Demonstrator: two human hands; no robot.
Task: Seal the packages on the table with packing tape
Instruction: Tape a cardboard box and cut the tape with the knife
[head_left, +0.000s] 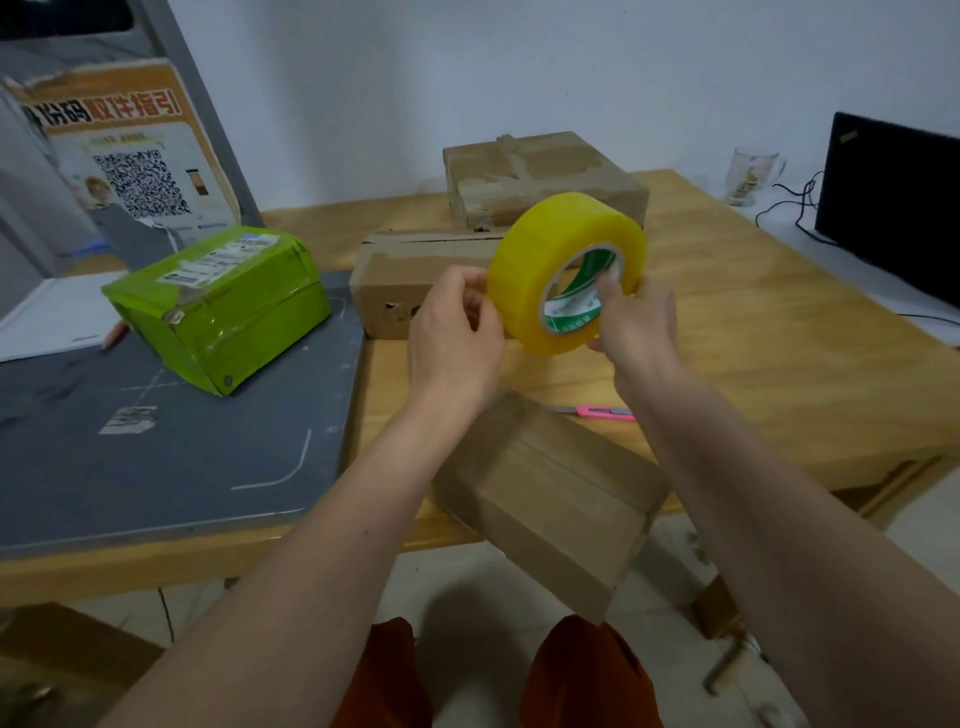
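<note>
Tape roll (566, 273) held up over the surface (753, 332): right hand (631, 325) grips it through the core, left hand (457, 332) pinches its rim, probably hunting the end. Near box (550, 499) looks unsealed; far box (540, 179) looks taped, middle box (415, 275) unclear. Most sealing left.

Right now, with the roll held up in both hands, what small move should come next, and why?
Probably peel the tape's free end: the left hand fingers the rim of the tape roll, the right hand grips its core, and no strip is pulled out yet.
</note>
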